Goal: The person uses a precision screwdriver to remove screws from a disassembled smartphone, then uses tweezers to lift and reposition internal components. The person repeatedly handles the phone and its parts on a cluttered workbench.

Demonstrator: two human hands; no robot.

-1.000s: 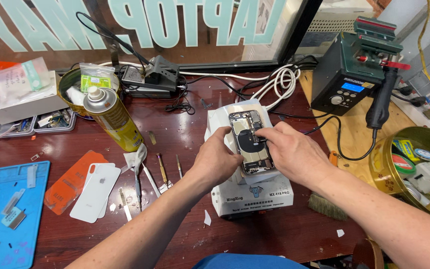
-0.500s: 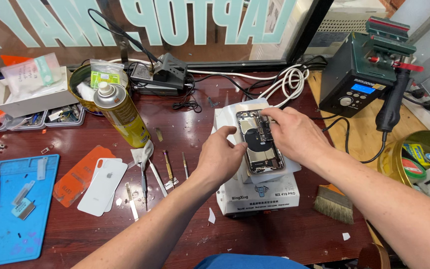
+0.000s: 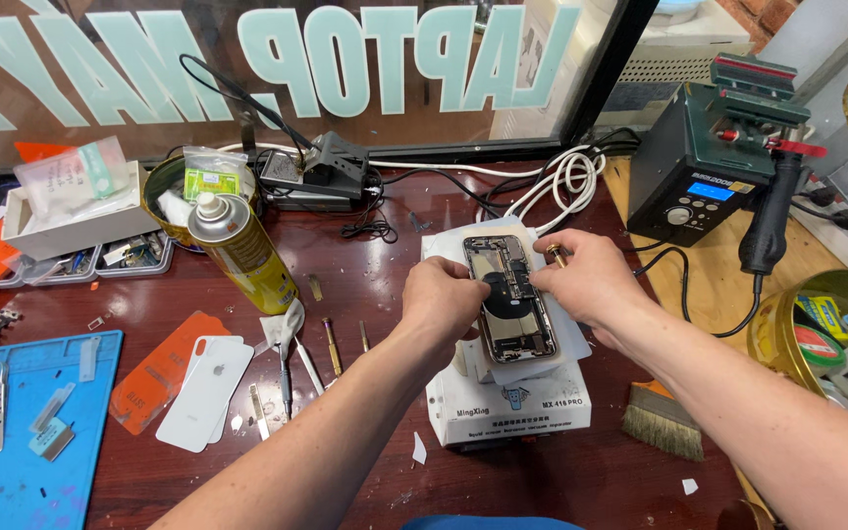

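Observation:
An opened phone [image 3: 509, 306], its inner parts and a black round coil showing, lies face up on a white box [image 3: 507, 410] on the dark red table. My left hand [image 3: 451, 296] grips the phone's left edge with curled fingers. At the phone's upper right edge is my right hand [image 3: 589, 280], with its fingers closed on a small brass-tipped screwdriver [image 3: 554, 256]. The thumb touches the phone's right side.
A yellow spray can [image 3: 243, 251] stands at the left. A white phone back [image 3: 206, 393], an orange film [image 3: 154, 378] and small tools [image 3: 331, 344] lie beside a blue mat [image 3: 22, 432]. A green soldering station [image 3: 709, 167], a brush [image 3: 662, 422] and a round tin [image 3: 821, 339] are at the right.
My right hand has drawn back from over the middle of the phone to its upper right edge, and the brass tool tip now shows. My left hand stays on the left edge.

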